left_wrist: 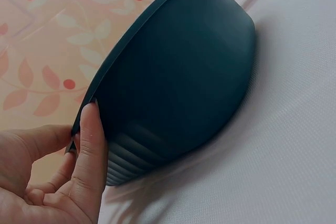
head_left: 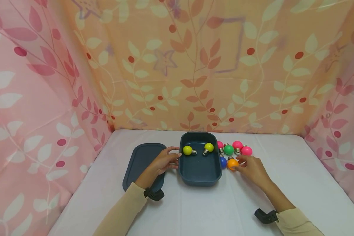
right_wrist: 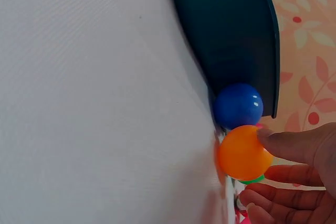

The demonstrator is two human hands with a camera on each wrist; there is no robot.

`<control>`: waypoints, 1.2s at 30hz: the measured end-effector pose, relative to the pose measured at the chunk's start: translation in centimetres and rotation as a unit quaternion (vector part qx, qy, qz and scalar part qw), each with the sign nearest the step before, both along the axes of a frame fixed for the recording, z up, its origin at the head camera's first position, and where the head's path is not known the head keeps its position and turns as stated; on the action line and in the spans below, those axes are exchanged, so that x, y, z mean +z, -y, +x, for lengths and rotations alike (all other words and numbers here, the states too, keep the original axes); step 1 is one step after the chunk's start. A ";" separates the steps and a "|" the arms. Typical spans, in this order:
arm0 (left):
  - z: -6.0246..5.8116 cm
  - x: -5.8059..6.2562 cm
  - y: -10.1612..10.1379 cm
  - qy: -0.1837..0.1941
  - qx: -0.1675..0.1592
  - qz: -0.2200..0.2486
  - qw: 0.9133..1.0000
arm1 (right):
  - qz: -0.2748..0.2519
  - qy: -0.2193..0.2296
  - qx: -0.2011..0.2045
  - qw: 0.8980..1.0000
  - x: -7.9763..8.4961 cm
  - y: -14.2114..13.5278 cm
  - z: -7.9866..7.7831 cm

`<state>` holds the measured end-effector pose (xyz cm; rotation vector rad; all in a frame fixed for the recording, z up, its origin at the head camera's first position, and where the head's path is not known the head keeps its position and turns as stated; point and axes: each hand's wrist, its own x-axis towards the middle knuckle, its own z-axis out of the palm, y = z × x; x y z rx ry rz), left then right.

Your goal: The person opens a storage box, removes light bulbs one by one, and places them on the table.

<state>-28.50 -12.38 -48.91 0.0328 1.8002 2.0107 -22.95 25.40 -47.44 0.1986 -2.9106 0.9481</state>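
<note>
A dark blue-green box (head_left: 200,182) stands on the table with two yellow light bulbs (head_left: 187,150) lying inside it. My left hand (head_left: 164,160) pinches the box's left rim between thumb and fingers, also plain in the left wrist view. To the right of the box, my right hand (head_left: 252,168) has its thumb and fingertips on an orange light bulb (right_wrist: 244,153), gripping its round part. A blue light bulb (right_wrist: 239,106) lies between the orange one and the box wall. Behind these are a green light bulb (head_left: 228,150) and several pink light bulbs (head_left: 237,145).
Left of the box lies a flat dark lid (head_left: 144,160), partly covered by my left hand and forearm. A white cloth (head_left: 171,213) covers the table. Floral curtains (head_left: 177,65) enclose it at the back and both sides.
</note>
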 end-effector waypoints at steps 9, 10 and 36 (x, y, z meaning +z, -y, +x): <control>0.0 0.1 0.0 0.003 0.002 0.003 1.000 | -0.003 -0.010 -0.003 1.000 2.1 0.2 0.6; 0.0 0.2 0.0 0.003 0.002 0.003 1.000 | -0.005 -0.014 -0.002 1.000 2.3 0.3 0.6; 0.1 0.2 0.1 0.004 0.003 0.009 1.000 | 0.009 -0.078 0.091 0.993 6.6 6.1 -0.9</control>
